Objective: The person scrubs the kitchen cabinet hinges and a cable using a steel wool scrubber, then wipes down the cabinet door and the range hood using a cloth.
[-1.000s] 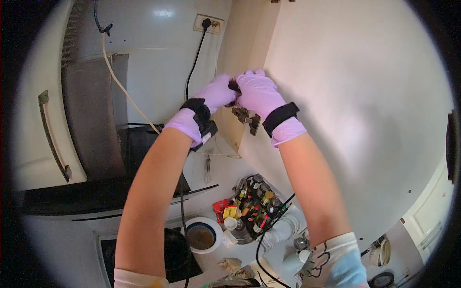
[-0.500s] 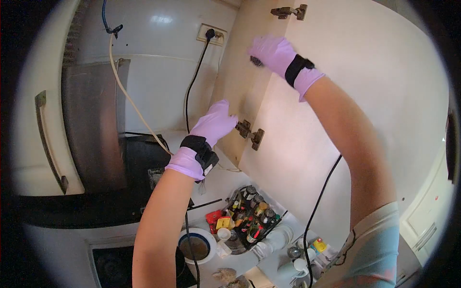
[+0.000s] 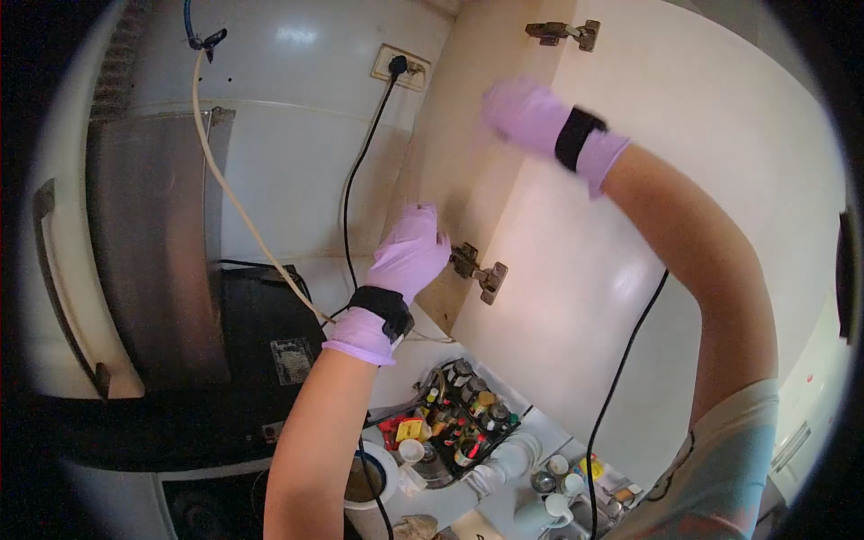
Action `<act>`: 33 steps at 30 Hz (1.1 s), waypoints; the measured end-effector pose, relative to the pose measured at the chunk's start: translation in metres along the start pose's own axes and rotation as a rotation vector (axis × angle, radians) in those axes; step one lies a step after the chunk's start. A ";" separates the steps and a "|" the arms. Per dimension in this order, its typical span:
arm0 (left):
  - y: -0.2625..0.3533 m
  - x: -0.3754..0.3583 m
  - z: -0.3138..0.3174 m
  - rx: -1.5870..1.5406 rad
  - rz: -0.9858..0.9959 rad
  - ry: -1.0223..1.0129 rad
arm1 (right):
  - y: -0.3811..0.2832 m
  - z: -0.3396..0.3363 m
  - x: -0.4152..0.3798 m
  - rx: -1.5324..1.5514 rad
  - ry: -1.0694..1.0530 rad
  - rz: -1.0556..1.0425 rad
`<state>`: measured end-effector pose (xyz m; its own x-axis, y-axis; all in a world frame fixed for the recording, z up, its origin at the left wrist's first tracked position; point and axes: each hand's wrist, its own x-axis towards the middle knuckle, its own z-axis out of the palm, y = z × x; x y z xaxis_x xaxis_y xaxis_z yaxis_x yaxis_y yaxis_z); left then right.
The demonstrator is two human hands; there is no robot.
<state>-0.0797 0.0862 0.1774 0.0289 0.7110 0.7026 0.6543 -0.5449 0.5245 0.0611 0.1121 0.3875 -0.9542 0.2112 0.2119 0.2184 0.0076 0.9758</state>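
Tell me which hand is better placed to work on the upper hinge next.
Probably the right hand: it is raised, just below the upper hinge, while the left hand is down beside the lower hinge. Blur hides whether the right hand holds anything.

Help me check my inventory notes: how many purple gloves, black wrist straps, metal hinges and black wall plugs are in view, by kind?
Purple gloves: 2
Black wrist straps: 2
Metal hinges: 2
Black wall plug: 1
Total: 7
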 end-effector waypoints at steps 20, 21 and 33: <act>-0.012 0.021 0.006 0.020 0.071 0.008 | -0.058 0.028 -0.015 0.166 -0.195 -0.131; -0.005 0.019 0.002 0.034 0.068 -0.005 | -0.065 0.016 -0.013 0.160 -0.197 -0.129; -0.034 0.032 0.031 -0.069 0.179 0.023 | -0.014 -0.005 0.010 -0.070 -0.347 -0.090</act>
<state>-0.0776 0.1414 0.1674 0.1218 0.5901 0.7981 0.5866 -0.6914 0.4217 0.0469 0.1089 0.3759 -0.8402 0.5319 0.1056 0.1103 -0.0231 0.9936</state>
